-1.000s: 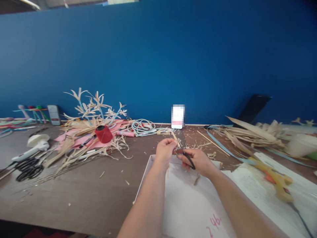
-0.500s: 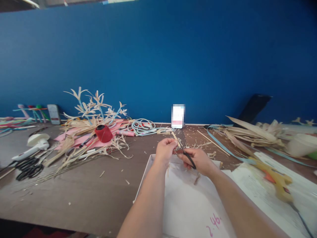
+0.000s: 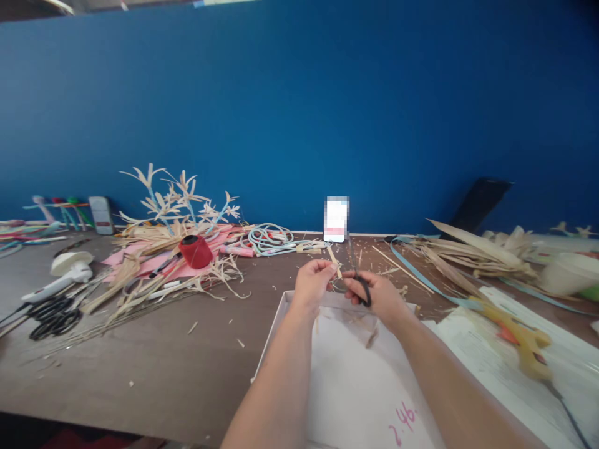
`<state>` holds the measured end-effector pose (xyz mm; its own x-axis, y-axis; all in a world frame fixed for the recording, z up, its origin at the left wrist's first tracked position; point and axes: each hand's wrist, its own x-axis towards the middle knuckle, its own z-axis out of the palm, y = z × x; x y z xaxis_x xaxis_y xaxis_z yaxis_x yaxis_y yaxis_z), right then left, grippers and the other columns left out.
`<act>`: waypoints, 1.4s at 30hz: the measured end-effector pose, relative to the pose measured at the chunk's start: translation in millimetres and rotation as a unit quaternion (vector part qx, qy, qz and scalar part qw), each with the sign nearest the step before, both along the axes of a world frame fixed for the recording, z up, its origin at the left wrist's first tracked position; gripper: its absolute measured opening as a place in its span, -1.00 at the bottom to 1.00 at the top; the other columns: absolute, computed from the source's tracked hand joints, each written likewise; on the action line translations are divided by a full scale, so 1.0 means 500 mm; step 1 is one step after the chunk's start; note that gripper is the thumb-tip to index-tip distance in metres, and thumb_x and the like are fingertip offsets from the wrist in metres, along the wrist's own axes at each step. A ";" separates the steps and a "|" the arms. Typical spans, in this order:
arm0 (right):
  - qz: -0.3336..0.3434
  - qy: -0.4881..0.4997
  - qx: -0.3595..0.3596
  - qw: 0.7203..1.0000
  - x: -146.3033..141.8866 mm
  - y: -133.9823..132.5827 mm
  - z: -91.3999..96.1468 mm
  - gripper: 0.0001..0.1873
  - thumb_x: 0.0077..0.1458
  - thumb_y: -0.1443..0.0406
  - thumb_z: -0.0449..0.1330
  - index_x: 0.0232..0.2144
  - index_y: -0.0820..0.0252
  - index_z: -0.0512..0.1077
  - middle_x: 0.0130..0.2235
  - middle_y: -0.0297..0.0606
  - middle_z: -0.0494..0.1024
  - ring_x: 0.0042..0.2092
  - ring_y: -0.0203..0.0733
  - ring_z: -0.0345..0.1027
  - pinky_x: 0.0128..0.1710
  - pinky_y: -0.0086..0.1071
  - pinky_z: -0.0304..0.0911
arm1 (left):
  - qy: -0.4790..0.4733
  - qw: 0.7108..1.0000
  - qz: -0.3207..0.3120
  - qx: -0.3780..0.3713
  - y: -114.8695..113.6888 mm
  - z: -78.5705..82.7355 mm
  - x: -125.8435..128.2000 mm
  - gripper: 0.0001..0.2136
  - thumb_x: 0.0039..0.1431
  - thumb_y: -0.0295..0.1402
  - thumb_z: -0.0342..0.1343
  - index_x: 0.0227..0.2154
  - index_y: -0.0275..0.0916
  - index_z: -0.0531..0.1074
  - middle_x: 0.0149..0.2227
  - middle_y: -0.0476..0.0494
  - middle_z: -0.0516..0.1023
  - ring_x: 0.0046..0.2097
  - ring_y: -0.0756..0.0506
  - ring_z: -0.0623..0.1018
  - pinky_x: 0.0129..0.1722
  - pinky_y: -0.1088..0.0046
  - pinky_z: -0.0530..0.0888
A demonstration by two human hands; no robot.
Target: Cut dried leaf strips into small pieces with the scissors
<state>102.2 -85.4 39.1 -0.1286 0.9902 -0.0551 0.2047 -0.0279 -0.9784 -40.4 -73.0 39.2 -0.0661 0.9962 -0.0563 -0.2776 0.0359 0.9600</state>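
My left hand is closed in a pinch on a narrow pale strip, which looks like dried husk and points up and away from the fingers. Just to its right, my right hand is closed around the black handles of a pair of scissors. Their blades point upward beside the strip, apart from it as far as I can see. Both hands hang over the far end of a shallow white box with pink handwriting on it. Small scraps lie on the box near its far edge.
A yellow glue gun rests on white papers at the right, with dried husks behind. At the left are a red spool, pale husk flowers and black-handled scissors. A lit phone leans against the blue wall.
My right hand with the scissors has moved slightly right, away from the strip, and the blades have turned more upright. My left hand has stayed nearly still, holding the strip.
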 end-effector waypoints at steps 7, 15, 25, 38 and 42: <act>-0.015 0.145 0.006 0.989 0.007 0.006 -0.011 -0.52 -0.14 0.16 0.26 -0.12 0.17 0.36 -0.42 -0.25 0.47 -0.41 -0.27 0.29 -0.65 -0.54 -0.09 | 0.044 0.999 -0.002 0.007 -0.002 0.003 0.004 -0.83 -0.17 -0.31 0.17 -0.50 -0.30 0.43 -0.57 -0.04 0.40 -0.54 0.07 0.32 -0.56 0.58 0.26; -0.003 0.145 0.040 0.989 0.002 0.001 -0.005 -0.54 -0.12 0.19 0.25 -0.12 0.17 0.35 -0.47 -0.36 0.32 -0.51 -0.38 0.14 -0.62 -0.52 -0.08 | 0.052 0.998 -0.023 0.014 -0.007 0.002 0.011 -0.82 -0.18 -0.30 0.19 -0.48 -0.28 0.44 -0.54 -0.02 0.40 -0.52 0.08 0.32 -0.54 0.58 0.27; -0.078 -0.053 0.182 0.979 0.000 0.006 -0.020 -0.60 -0.14 0.31 0.19 -0.16 0.15 0.34 -0.40 -0.30 0.44 -0.38 -0.23 0.32 -0.40 -0.40 0.21 | 0.129 0.991 0.017 0.014 -0.007 -0.009 0.027 -0.74 -0.18 -0.18 0.20 -0.47 -0.27 0.37 -0.55 -0.01 0.39 -0.54 0.06 0.36 -0.58 0.58 0.28; -0.063 0.034 0.128 0.989 -0.005 0.005 -0.013 -0.59 -0.13 0.21 0.23 -0.16 0.14 0.33 -0.37 -0.27 0.46 -0.39 -0.24 0.31 -0.46 -0.43 0.19 | 0.064 0.998 0.023 0.012 -0.001 -0.007 0.016 -0.79 -0.16 -0.24 0.17 -0.48 -0.28 0.49 -0.60 -0.01 0.39 -0.56 0.07 0.32 -0.56 0.57 0.26; -0.054 0.084 0.084 0.991 -0.004 0.003 -0.006 -0.54 -0.19 0.18 0.27 -0.17 0.14 0.35 -0.39 -0.30 0.45 -0.45 -0.29 0.26 -0.52 -0.45 0.11 | 0.044 0.999 0.016 0.002 -0.005 0.000 0.014 -0.76 -0.18 -0.22 0.20 -0.46 -0.29 0.51 -0.60 -0.01 0.38 -0.55 0.08 0.31 -0.56 0.58 0.26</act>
